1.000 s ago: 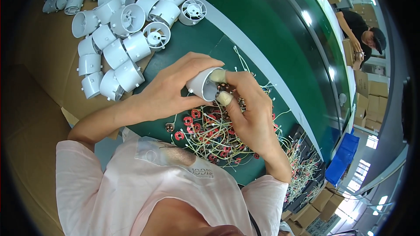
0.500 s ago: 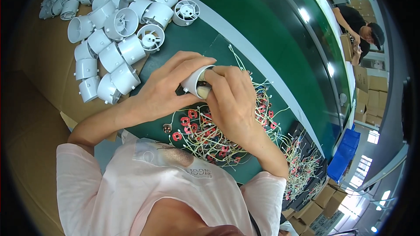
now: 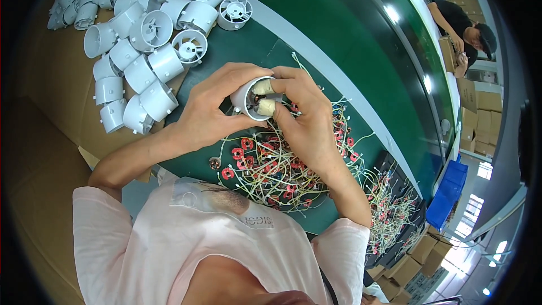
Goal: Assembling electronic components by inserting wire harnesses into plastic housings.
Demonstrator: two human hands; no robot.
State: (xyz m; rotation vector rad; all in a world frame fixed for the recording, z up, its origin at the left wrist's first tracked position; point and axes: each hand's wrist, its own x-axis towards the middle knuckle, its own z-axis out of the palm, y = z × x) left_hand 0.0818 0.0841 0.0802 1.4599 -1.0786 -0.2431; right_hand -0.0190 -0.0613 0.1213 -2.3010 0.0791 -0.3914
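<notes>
My left hand is wrapped round a white plastic fan housing, its open end turned to the right. The thumb and forefinger of my right hand, their tips covered in pale tape, reach into that opening. Between these fingertips is a small dark part with a copper tint; its full shape is hidden inside the housing. Below the hands lies a tangled heap of red motor coils with pale wires. One copper-coloured coil lies at the heap's left edge.
Several more white housings lie on cardboard at the far left. A green conveyor belt with a pale rail runs along the far side. At right are a black tray of wired coils and a blue bin. Another person works across the belt.
My right hand has turned and shifted slightly, so its taped thumb and forefinger now show spread inside the housing's opening. The housing has tipped its open end more into view.
</notes>
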